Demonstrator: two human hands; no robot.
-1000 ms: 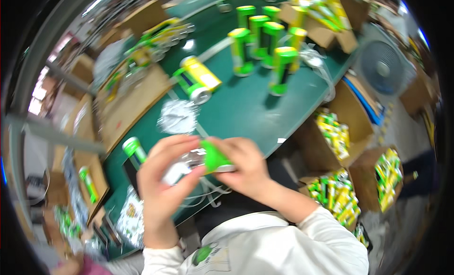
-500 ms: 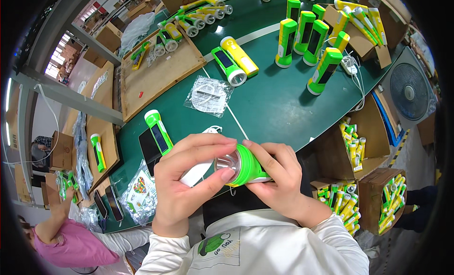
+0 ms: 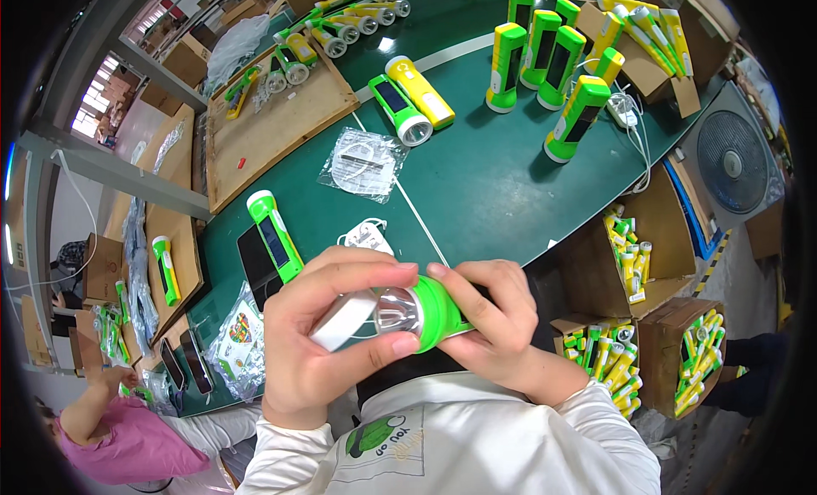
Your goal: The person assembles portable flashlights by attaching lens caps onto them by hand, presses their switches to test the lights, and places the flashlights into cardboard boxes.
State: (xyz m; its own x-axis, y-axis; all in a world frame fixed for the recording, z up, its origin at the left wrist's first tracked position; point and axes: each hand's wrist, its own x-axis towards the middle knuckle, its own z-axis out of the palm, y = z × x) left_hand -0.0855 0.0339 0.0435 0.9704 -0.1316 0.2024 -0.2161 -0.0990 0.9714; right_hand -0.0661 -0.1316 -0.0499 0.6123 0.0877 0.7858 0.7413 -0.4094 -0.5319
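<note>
The right hand (image 3: 498, 325) grips a green torch (image 3: 437, 312). The left hand (image 3: 311, 346) curls around the torch's shiny front (image 3: 395, 313), probably holding it.

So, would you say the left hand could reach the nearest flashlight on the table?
Probably yes: that flashlight lies close by, unblocked, though the left hand is occupied with another flashlight.

One view: left fisheye of a head-worn pair. Looks steeply down and forward from above the wearer's white shirt (image 3: 511, 427), which fills the lower middle. Left hand (image 3: 311, 346) and right hand (image 3: 500, 320) close, just below centre. Green surface (image 3: 477, 184) stretches away to upper edge; grey fan (image 3: 732, 163) farther off, at right. Straight edges bow toward dark round rim.
</note>
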